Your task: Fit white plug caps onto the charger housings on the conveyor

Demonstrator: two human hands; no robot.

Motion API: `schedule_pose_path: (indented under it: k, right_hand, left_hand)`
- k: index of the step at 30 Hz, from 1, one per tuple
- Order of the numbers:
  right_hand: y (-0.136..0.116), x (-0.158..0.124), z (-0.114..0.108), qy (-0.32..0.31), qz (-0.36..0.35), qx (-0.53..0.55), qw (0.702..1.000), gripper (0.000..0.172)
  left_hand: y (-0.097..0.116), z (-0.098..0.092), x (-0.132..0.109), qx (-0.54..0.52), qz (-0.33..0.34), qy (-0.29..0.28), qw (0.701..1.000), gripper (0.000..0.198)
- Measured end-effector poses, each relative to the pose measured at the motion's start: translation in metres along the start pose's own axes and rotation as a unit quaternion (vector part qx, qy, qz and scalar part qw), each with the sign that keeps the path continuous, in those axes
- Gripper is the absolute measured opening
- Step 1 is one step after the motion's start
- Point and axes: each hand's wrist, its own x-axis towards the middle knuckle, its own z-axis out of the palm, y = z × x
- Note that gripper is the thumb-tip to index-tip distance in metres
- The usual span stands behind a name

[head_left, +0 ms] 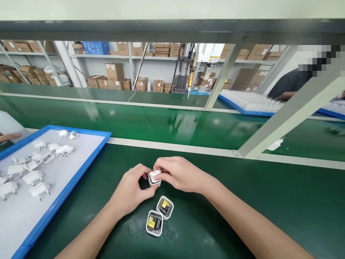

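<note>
Between both hands, just above the green bench, is a white charger housing (154,183). My left hand (133,187) grips its sides with thumb and fingers. A white plug cover (155,174) with a metal pin is pinched in my right hand (179,174), tilted over the housing's open top, and a dark gap shows between the two. Closer to me, two open white charger housings, one (165,207) behind the other (154,223), stand touching, with yellow and black electronic parts inside.
On the left lies a blue-rimmed tray (88,153) with several white plug covers (40,189). Past the bench runs a green conveyor belt (145,120). A slanting metal post (291,117) rises on the right. Across the belt are a machine (185,68), a tray of white parts (249,102) and a person (287,84).
</note>
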Motion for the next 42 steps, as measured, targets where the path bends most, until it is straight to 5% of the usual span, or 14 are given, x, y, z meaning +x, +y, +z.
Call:
schedule_pose_path:
  k: [10,26,31,35,39,42]
  right_hand:
    - [-0.005,0.006,-0.002,-0.024,-0.019,-0.057,0.998,0.019]
    - [-0.020,-0.003,0.032,0.114,0.016,-0.150,0.982,0.028]
    - [-0.017,0.004,0.008,0.055,0.071,-0.078,0.993,0.025]
    - [0.019,0.014,-0.041,0.112,0.147,-0.104,0.977,0.028]
    - [0.087,0.014,-0.089,0.239,0.267,-0.139,0.923,0.032]
    - [0.143,0.007,-0.102,0.268,0.332,-0.117,0.897,0.030]
  left_hand:
    - [0.002,-0.003,0.004,-0.004,-0.011,0.011,1.000,0.010]
    - [-0.006,-0.004,0.007,-0.042,-0.024,-0.012,0.999,0.014]
    - [-0.004,-0.001,0.004,-0.068,-0.022,0.003,0.997,0.023]
    - [0.003,-0.006,0.003,-0.074,-0.047,0.020,0.996,0.051]
    - [0.006,-0.014,0.007,-0.087,-0.062,-0.006,0.994,0.043]
    - [0.003,-0.017,0.014,-0.074,-0.035,-0.033,0.996,0.043]
